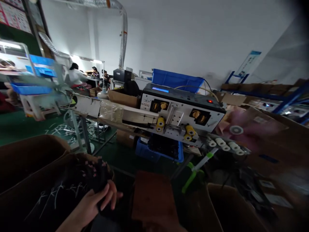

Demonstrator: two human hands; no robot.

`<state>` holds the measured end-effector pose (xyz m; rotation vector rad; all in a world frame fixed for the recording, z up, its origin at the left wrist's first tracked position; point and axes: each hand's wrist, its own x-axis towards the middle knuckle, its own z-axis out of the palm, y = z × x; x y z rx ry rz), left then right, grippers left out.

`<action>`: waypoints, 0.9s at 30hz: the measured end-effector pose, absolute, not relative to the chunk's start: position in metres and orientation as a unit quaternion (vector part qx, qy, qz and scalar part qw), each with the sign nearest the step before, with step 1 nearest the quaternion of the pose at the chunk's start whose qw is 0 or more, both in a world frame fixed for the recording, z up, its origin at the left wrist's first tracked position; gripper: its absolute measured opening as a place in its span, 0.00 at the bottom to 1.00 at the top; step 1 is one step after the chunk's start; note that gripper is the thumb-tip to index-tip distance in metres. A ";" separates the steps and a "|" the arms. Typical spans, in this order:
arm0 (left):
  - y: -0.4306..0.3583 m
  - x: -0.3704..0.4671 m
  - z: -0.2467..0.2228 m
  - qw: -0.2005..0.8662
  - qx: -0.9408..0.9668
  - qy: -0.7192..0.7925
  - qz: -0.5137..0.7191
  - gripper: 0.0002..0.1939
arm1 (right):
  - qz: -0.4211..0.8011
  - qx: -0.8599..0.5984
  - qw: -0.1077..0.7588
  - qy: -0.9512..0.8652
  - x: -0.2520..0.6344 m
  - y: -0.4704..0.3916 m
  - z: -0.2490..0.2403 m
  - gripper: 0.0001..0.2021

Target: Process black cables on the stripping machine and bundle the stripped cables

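Observation:
My left hand (102, 198) reaches in from the bottom left, its fingers closed around a bundle of black cables (100, 177). Small pinkish ends (93, 169) show at the top of the bundle. Below the hand the bundle is lost in shadow. One more fingertip shows just right of the hand; I cannot tell whose it is. Beside the hand, on the left, a cardboard box (82, 155) holds dark bundles bound with white ties (56, 191). My right hand does not clearly show.
A wire-processing machine (181, 109) with yellow rollers stands on a bench ahead. Below it is a blue crate (180, 154) with black material. A reddish-brown stool (153, 199) stands in front. A pink-bladed fan (236, 130) and an open carton (212, 206) are at right. People sit far back.

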<state>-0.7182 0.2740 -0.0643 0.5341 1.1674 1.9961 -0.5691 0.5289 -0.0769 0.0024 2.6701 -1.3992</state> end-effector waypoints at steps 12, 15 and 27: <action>0.273 -0.686 -0.112 0.496 0.111 0.360 0.783 0.17 | -0.811 0.118 -0.257 0.513 -0.745 0.526 -0.017 0.17; 0.272 -0.683 -0.113 0.489 0.103 0.357 0.789 0.16 | -0.837 0.153 -0.296 0.435 -0.778 0.530 -0.012 0.15; 0.275 -0.674 -0.106 0.483 0.096 0.378 0.784 0.16 | -0.811 0.222 -0.380 0.385 -0.843 0.535 0.001 0.08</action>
